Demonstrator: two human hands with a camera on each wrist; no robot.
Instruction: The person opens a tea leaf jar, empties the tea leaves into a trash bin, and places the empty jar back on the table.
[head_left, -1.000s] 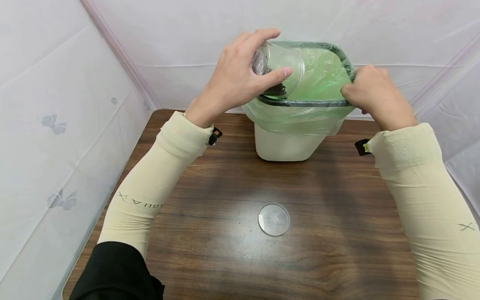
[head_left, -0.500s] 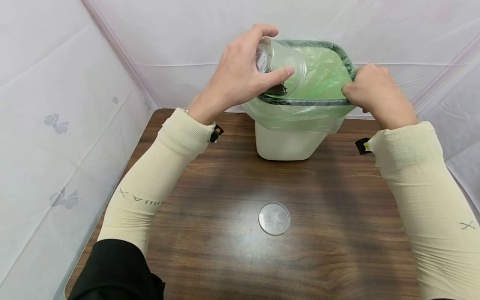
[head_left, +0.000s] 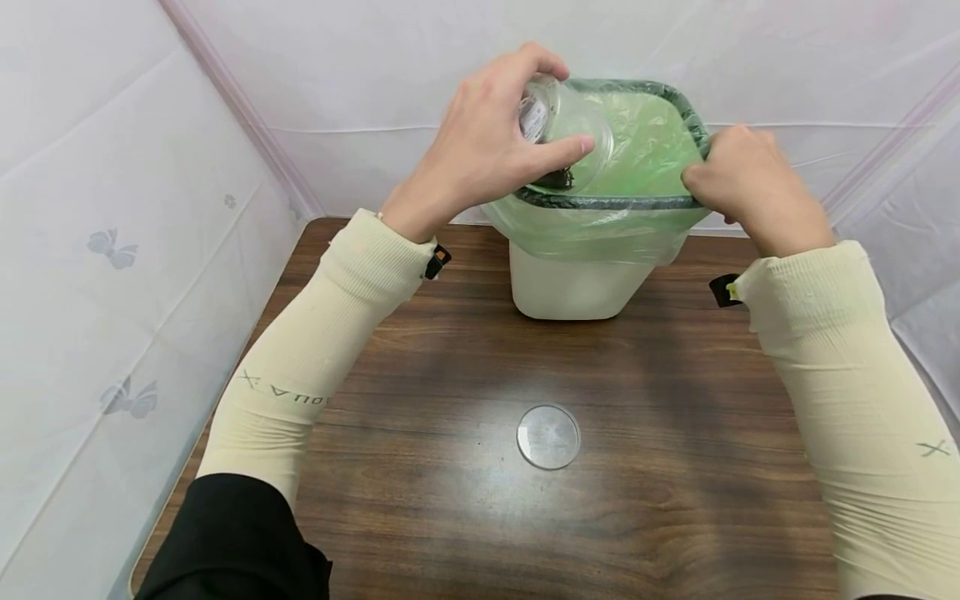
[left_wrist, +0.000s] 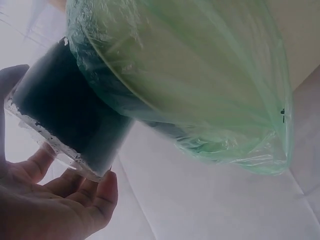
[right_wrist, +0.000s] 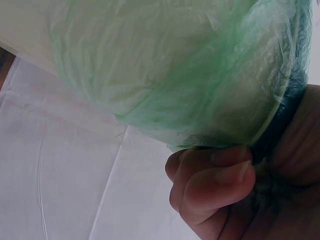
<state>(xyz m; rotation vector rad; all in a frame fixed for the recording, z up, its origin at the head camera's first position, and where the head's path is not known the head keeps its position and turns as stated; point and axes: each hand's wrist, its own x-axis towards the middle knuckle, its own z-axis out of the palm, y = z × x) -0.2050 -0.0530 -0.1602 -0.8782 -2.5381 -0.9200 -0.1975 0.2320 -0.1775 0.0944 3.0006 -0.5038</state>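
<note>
My left hand (head_left: 487,137) grips a clear plastic jar (head_left: 581,112) near its base, thumb on the near side. The jar lies tilted over the left rim of a pale bin (head_left: 573,292), its mouth toward the inside. Dark material (head_left: 557,179) sits along the jar's lower side; the left wrist view shows the jar (left_wrist: 75,105) dark through its wall. A green plastic bag (head_left: 600,233) lines the bin and folds over its dark rim. My right hand (head_left: 753,187) grips the bin's right rim through the bag, and its curled fingers (right_wrist: 215,187) show beneath the edge.
A clear round lid (head_left: 548,437) lies flat on the brown wooden table (head_left: 420,500), with a few tiny specks beside it. White sheeting (head_left: 360,75) hangs close behind the bin and along the left side.
My left hand has shifted slightly up and to the right, and the jar's base is raised a little more. The right hand keeps its place on the rim.
</note>
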